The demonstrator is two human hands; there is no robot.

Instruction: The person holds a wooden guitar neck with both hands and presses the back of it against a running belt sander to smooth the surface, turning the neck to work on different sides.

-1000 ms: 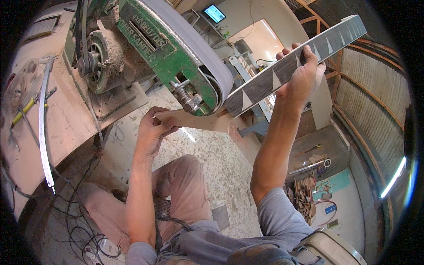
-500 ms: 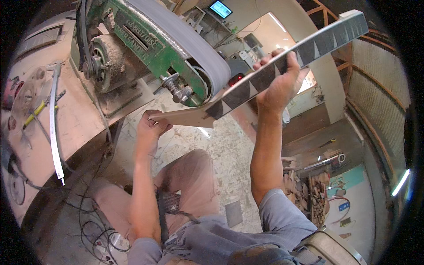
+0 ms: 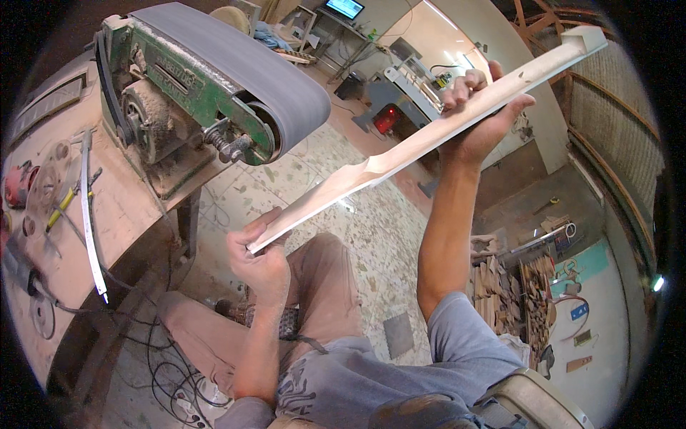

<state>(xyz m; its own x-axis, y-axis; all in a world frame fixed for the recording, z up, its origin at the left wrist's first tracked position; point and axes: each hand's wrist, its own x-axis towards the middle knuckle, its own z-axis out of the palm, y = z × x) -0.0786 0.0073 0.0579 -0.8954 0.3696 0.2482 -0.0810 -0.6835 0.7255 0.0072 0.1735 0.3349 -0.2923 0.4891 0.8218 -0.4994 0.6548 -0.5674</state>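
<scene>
I hold a long pale wooden piece (image 3: 400, 156), resembling an instrument neck, diagonally with its narrow side up. My left hand (image 3: 259, 250) grips its lower-left end. My right hand (image 3: 486, 118) is wrapped round its upper part, below a squared block at the far end. The green belt sander (image 3: 179, 79) stands at the upper left, with its grey belt (image 3: 250, 71) on top, dusty wheel and rusty bolt assembly; the wood is apart from it, below and to the right of the belt's rounded end.
A dusty workbench (image 3: 43, 272) at left carries a long steel rule or caliper (image 3: 93, 243), yellow-handled pliers (image 3: 64, 204) and a red tool (image 3: 18, 182). Cables (image 3: 168, 350) lie below it. A screen (image 3: 343, 8) is at the back, a wood offcut pile (image 3: 500, 300) at right.
The wood has moved away from the sander's belt end and rolled, so the dark inlaid face seen earlier is hidden and pale wood shows. My left hand has moved down and toward me.
</scene>
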